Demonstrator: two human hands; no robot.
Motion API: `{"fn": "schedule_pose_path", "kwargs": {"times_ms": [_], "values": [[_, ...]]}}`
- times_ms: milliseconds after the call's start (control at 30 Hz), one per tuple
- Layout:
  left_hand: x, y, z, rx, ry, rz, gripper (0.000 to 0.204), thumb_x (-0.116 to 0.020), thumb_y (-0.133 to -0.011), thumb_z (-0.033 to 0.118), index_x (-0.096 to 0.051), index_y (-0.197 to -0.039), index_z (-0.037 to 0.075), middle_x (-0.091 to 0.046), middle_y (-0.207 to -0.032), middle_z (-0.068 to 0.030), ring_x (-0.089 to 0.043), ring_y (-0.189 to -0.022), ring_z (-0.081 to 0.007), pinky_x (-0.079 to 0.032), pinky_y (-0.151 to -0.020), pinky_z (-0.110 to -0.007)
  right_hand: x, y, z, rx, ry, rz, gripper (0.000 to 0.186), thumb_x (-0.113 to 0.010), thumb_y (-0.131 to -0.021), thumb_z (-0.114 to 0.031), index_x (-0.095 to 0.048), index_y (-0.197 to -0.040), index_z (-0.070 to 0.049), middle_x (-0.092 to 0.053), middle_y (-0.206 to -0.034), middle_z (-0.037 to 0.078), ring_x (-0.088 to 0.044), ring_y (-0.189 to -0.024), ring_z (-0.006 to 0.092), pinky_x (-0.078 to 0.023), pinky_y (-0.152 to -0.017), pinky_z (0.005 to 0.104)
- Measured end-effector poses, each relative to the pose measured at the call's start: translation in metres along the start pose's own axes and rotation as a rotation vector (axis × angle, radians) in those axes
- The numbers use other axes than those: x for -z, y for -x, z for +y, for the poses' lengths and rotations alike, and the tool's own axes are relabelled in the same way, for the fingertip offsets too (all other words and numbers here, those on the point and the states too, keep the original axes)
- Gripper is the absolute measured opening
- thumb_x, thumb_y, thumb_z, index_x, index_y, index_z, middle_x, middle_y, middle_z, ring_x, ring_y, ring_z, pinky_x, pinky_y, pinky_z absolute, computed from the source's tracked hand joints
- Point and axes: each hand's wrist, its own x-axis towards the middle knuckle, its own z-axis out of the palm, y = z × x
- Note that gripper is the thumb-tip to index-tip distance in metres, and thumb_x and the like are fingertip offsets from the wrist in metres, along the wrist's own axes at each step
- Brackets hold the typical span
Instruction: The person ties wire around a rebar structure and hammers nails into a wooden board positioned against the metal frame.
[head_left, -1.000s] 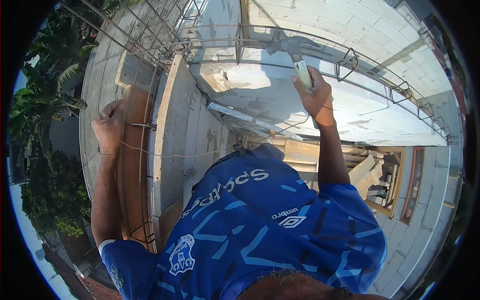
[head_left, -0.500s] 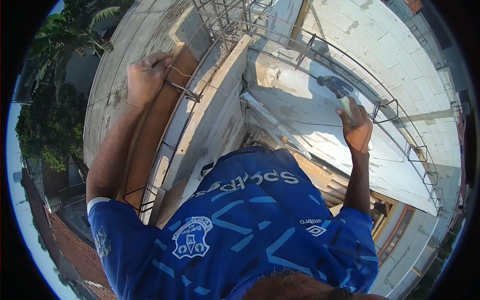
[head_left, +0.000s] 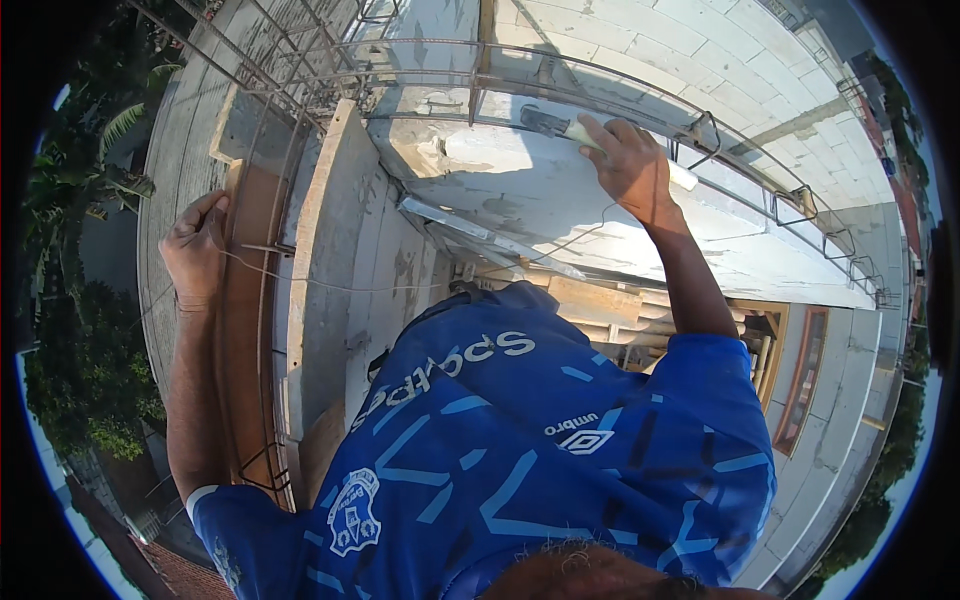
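Beside a brown plank [head_left: 255, 215], my left hand [head_left: 193, 250] is closed, its fingers pinched at a thin wire [head_left: 345, 288]. That wire sags across in front of my chest toward my right wrist. My right hand [head_left: 635, 170] wraps round the pale handle of a hand tool [head_left: 578, 132] with a dark metal head [head_left: 542, 120]. The handle's other end sticks out past my palm. The tool is held above a white block wall [head_left: 510, 165], near the rebar frame; its exact kind is unclear.
A rebar frame [head_left: 600, 72] runs along the wall top, and upright bars [head_left: 290, 75] rise at the far left corner. A formwork board [head_left: 322, 190] stands by the plank. Below lie an inclined metal bar [head_left: 450, 222] and timber [head_left: 590, 305]. Corrugated roofing [head_left: 180, 130] lies left.
My view has turned, so the scene sits differently. My right hand has carried the tool left and farther out, toward the rebar. My left hand has shifted nearer along the plank, and the wire now shows more.
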Motion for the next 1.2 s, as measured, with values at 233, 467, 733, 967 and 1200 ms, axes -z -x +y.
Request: {"fn": "schedule_pose_path", "kwargs": {"times_ms": [233,467,733,967,1200], "values": [[0.002,0.002,0.0,0.129,0.076,-0.039,0.016,-0.072,-0.087,0.013,-0.075,-0.1,0.004,-0.074,-0.08,-0.01,-0.065,-0.071,-0.0079,-0.051,-0.069,-0.025,-0.01,-0.011,0.001,0.038,-0.038,-0.031,0.049,-0.076,-0.077,-0.009,-0.064,-0.124,-0.014,-0.06,-0.087,0.009,-0.061,-0.079,0.0272,-0.046,-0.071,0.0408],[0.008,0.002,0.009,0.094,-0.041,-0.069,0.017,-0.071,-0.088,0.013,-0.075,-0.102,0.004,-0.075,-0.087,-0.0104,-0.069,-0.077,-0.0101,-0.053,-0.072,-0.025,-0.023,-0.003,0.008,0.059,-0.026,-0.077,0.054,-0.073,-0.08,-0.005,-0.062,-0.131,-0.02,-0.06,-0.101,0.013,-0.059,-0.095,0.0301,-0.041,-0.086,0.0423],[0.008,0.004,0.01,0.014,-0.052,-0.034,0.016,-0.071,-0.089,0.013,-0.076,-0.102,0.006,-0.075,-0.082,-0.0074,-0.068,-0.07,-0.0084,-0.053,-0.064,-0.025,-0.023,-0.01,0.007,-0.063,-0.093,-0.224,0.041,-0.062,-0.091,-0.01,-0.061,-0.132,-0.014,-0.06,-0.103,0.012,-0.057,-0.097,0.0297,-0.037,-0.093,0.0425],[0.009,0.004,0.005,-0.08,-0.077,-0.034,0.017,-0.071,-0.088,0.013,-0.075,-0.102,0.005,-0.075,-0.088,-0.0096,-0.071,-0.071,-0.0143,-0.056,-0.064,-0.027,-0.023,-0.021,-0.005,-0.022,-0.047,-0.189,0.035,-0.057,-0.094,-0.01,-0.061,-0.128,-0.005,-0.063,-0.112,0.016,-0.059,-0.104,0.0344,-0.042,-0.093,0.0468],[0.008,0.004,0.003,-0.123,-0.075,-0.065,0.02,-0.072,-0.088,0.015,-0.074,-0.105,0.004,-0.075,-0.09,-0.0122,-0.073,-0.074,-0.0171,-0.058,-0.066,-0.03,0.005,-0.015,-0.09,-0.244,-0.243,0.009,0.017,-0.064,-0.092,-0.012,-0.069,-0.104,0.0,-0.069,-0.093,0.017,-0.067,-0.084,0.0299,-0.052,-0.078,0.0365]]}}
